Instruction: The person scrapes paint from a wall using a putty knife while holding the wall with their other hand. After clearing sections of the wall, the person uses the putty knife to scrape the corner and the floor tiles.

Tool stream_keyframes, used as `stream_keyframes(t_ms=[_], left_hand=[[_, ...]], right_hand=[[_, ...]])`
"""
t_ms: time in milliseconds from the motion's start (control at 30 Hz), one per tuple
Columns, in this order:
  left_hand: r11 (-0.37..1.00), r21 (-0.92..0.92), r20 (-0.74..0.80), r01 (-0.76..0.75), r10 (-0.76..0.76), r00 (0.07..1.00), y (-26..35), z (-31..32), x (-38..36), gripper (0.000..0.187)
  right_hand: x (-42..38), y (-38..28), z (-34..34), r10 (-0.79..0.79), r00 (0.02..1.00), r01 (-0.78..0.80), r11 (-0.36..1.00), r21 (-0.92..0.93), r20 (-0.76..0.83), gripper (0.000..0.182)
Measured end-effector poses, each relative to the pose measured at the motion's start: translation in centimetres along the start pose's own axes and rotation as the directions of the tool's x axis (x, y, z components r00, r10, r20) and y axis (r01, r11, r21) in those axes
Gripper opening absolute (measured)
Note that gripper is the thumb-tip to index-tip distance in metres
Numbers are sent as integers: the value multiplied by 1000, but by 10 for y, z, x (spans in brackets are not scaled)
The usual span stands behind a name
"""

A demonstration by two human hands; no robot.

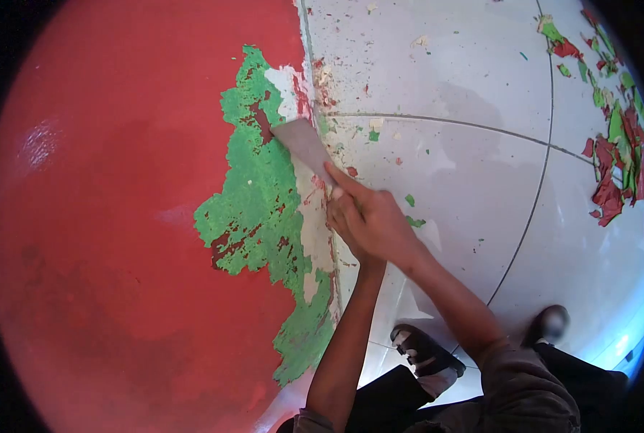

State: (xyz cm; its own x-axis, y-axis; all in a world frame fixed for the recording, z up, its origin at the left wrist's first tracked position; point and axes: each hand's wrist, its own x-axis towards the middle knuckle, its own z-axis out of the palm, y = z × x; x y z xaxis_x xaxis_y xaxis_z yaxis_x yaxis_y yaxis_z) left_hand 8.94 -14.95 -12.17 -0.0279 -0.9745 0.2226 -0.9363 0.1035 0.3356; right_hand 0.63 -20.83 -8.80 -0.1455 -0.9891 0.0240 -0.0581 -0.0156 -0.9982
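Observation:
Both of my hands are closed together around the handle of a paint scraper (305,146). My right hand (385,222) lies on top, its index finger stretched along the base of the blade. Beneath it, my left hand (351,238) is partly hidden, with its fingers wrapped at the handle. The wide metal blade rests at the right edge of a patch of green paint (258,173), beside a bare whitish strip (313,216). Around the green patch spreads a glossy red painted surface (120,216). The handle is mostly covered by my hands.
White floor tiles (445,72) with dark joints adjoin the red surface on the right. Small paint flakes (414,221) dot the tiles. A heap of red and green peeled paint (614,159) lies at the far right. My shoes (427,350) are at the lower right.

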Motion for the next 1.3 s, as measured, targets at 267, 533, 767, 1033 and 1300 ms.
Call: stream_keyframes(t_ms=[267,533,767,1033,1300], left_hand=[[996,15,66,84,-85,994,-3,-2,-23,50],[996,20,71,82,-83,994,-7,-1,-30,50],[992,39,45,124,-125,991,-7,2,-27,49],[985,137,75,108,-119,990,1,2,-22,51],[991,-25,104,133,-130,986,-5,-3,-29,50]], right_hand=[[-40,-6,-8,286,922,-316,946,76,261,44],[-43,-15,-12,309,916,-354,923,152,255,40],[-21,13,3,27,999,-27,1000,9,19,41],[-15,-6,-10,289,935,-318,939,128,204,42],[32,-12,-8,411,889,-445,880,168,202,41]])
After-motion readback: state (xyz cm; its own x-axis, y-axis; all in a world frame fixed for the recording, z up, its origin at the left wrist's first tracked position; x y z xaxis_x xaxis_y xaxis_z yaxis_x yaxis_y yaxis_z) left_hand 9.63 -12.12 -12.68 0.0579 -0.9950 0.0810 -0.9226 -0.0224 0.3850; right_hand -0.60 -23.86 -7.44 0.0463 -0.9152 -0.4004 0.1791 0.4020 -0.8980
